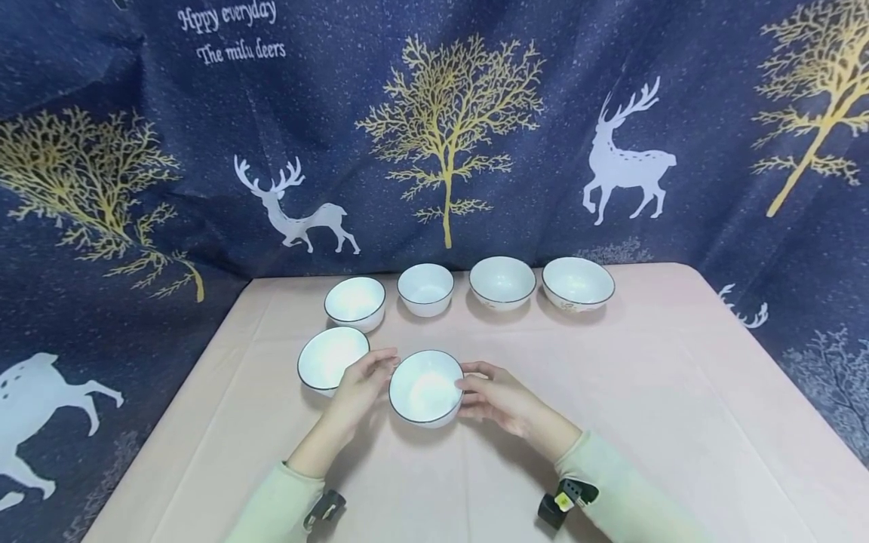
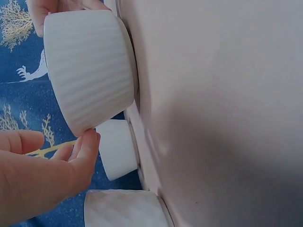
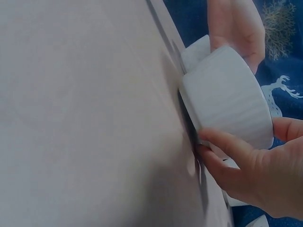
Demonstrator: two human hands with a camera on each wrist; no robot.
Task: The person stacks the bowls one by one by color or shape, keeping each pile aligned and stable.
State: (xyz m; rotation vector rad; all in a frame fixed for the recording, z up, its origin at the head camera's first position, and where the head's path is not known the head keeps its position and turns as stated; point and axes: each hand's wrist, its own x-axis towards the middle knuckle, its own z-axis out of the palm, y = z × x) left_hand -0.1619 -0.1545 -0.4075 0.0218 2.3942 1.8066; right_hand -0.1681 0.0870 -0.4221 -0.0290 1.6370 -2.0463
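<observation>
A white bowl (image 1: 426, 388) with a dark rim and ribbed outer wall is between my two hands at the middle of the table. My right hand (image 1: 501, 398) grips its right side, thumb at the rim and fingers against the outer wall. With extended fingertips, my left hand (image 1: 363, 386) touches the bowl's left side; in the left wrist view its thumb (image 2: 28, 142) stands apart from the wall. Whether the bowl's base touches the table, I cannot tell. Just behind my left hand sits another white bowl (image 1: 329, 357), partly hidden by that hand.
Along the back edge of the pink-covered table (image 1: 679, 422) stand a ribbed bowl (image 1: 355, 302) at left, a smaller bowl (image 1: 425, 289), and two wider bowls, one (image 1: 502, 282) beside a flower-marked one (image 1: 578, 283). A dark blue cloth (image 1: 516, 188) with deer and trees hangs behind.
</observation>
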